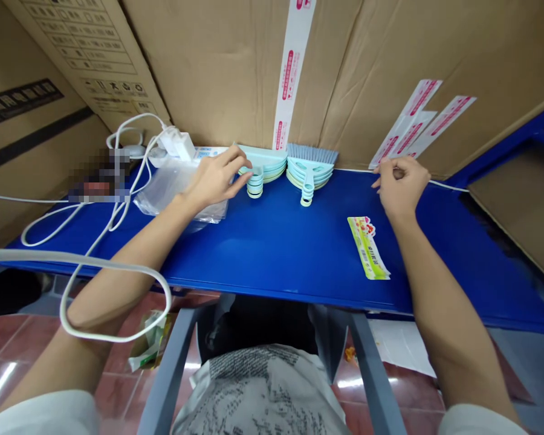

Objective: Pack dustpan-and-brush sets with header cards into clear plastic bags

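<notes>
My left hand point(220, 175) reaches over the left end of a stack of small light-blue and pale-green dustpans point(272, 164), thumb and fingers apart. Its fingertips are by the stacked handles; I cannot tell whether they touch. Right of that stack sit several small hand brushes point(309, 172), nested, with grey-blue bristles against the cardboard and handles toward me. My right hand point(403, 184) is curled closed near the back edge of the blue table; the inside of its grip is hidden. Nearest to it lies a green and white printed card point(369, 249).
Clear plastic bags point(176, 187) lie under and beside my left hand. White cables point(131, 175) and a white plug adapter point(178, 144) occupy the left side, one loop crossing my left forearm. A cardboard wall point(226, 72) with tape strips point(408, 121) stands behind the blue table point(272, 254).
</notes>
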The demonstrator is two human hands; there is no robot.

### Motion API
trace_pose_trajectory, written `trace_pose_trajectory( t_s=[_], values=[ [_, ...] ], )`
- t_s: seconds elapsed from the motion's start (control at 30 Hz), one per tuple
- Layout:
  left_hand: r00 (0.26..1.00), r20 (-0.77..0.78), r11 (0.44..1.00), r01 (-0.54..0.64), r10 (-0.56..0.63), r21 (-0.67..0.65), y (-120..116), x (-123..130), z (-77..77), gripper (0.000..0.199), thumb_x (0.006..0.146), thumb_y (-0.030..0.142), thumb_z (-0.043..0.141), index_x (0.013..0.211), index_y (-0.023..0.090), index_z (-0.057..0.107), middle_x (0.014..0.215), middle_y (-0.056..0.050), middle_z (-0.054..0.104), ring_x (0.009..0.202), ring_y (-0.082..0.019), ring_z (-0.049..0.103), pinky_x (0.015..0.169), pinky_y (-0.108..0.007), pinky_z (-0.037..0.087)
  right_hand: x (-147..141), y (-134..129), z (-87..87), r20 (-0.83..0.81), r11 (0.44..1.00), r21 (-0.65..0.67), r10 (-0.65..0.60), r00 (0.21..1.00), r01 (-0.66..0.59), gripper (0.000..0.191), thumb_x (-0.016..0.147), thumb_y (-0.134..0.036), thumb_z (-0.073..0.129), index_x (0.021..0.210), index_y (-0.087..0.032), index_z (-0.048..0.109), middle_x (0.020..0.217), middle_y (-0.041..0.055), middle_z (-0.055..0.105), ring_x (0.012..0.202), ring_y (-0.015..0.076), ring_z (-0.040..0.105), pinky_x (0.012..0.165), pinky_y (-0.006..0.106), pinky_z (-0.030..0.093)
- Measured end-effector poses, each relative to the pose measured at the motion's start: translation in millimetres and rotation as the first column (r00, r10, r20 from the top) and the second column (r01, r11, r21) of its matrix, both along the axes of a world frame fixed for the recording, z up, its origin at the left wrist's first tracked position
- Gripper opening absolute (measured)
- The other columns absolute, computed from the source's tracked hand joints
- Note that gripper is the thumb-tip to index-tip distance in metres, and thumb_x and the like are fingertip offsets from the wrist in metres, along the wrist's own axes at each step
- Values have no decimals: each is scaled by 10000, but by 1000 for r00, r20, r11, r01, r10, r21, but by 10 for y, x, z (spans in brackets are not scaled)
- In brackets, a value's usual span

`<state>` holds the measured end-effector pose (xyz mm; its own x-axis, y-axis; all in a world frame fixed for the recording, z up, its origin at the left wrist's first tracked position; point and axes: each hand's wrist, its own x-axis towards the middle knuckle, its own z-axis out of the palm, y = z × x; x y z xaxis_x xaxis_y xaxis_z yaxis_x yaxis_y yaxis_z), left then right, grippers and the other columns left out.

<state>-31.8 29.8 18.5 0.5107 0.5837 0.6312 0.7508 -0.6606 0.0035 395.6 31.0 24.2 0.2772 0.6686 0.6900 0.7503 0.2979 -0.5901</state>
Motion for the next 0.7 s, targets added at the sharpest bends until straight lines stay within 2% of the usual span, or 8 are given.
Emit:
trace_pose_trajectory(
  t_s=[0.13, 0.23, 0.43, 0.53, 0.7],
  values=[
    [997, -70, 1000, 15, -15, -2, -14, 44, -29, 454, 1117, 584, 479, 1156, 202, 721, 1144, -125, 706, 835, -228, 682, 709, -321, 498, -31, 7, -8, 8, 1000, 12, 8, 1000, -8, 304, 986, -318, 641, 711, -213, 719, 625, -22, 615, 529, 168, 631, 643, 340, 561],
    [998, -54, 1000, 17, -17, 2, 0, 59, -57, 488, 1105, 624, 490, 1133, 209, 746, 1135, -126, 703, 819, -225, 680, 694, -325, 494, -49, -5, 10, -11, 1000, 3, 0, 1000, 0, 345, 1004, -351, 631, 694, -213, 694, 647, -8, 650, 479, 163, 622, 597, 337, 541],
    [998, -64, 1000, 13, -13, 0, 5, 73, -74, 492, 1109, 589, 490, 1120, 188, 776, 1127, -136, 686, 829, -233, 692, 692, -339, 510, -97, -59, 31, 28, 1000, -17, 14, 1000, -13, 346, 1009, -356, 616, 698, -225, 695, 670, 17, 693, 498, 176, 639, 589, 335, 529],
    [998, -68, 1000, 8, -9, -21, -6, 93, -81, 465, 1091, 588, 538, 1161, 195, 775, 1187, -148, 692, 838, -242, 696, 703, -352, 510, -134, -83, 27, 27, 1000, -28, 6, 1000, -5, 322, 982, -334, 617, 690, -229, 705, 653, 15, 691, 507, 173, 640, 566, 314, 507],
    [995, -89, 994, -43, 34, -101, -42, 149, -48, 425, 1110, 536, 520, 1226, 196, 748, 1305, -179, 682, 897, -265, 702, 761, -383, 519, -172, -103, 34, -11, 996, -7, 86, 996, -86, 289, 966, -325, 633, 709, -228, 724, 623, 30, 668, 480, 178, 604, 537, 330, 472]
  ],
)
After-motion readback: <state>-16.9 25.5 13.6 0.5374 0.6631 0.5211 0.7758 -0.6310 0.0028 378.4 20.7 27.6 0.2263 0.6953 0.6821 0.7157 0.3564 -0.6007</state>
